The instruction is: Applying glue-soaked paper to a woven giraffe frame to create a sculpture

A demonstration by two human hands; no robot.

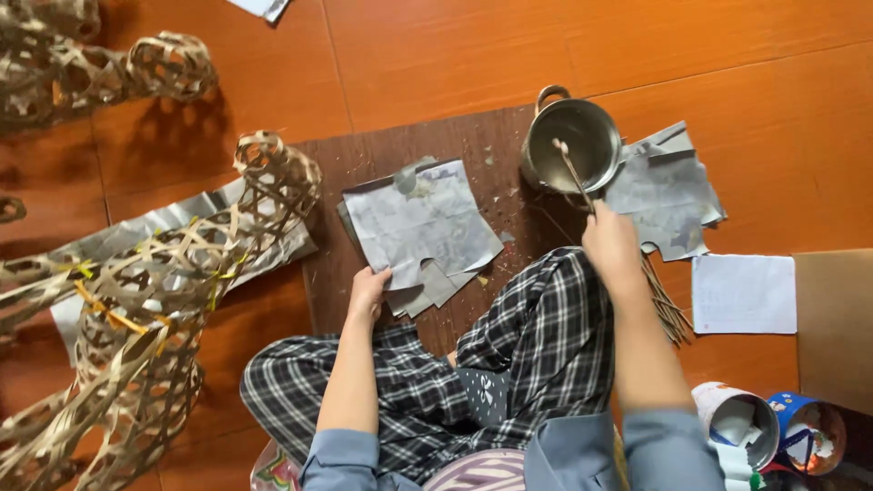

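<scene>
Plaid-trousered knees (536, 336) crossed under me, sitting on the floor (436, 55). Right hand (611, 244) closed around a thin stick (575, 177), its tip down in the metal pot (575, 144). Left hand (367, 293) pinches the lower left corner of a stack of grey paper sheets (420, 227) lying on a dark board (491, 164). More grey sheets (668, 191) right of pot. Woven bamboo frame (155, 300) stands to my left.

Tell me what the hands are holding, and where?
The right hand grips a stick by its upper end, its tip in the metal pot. The left hand holds the paper stack's near edge.
</scene>
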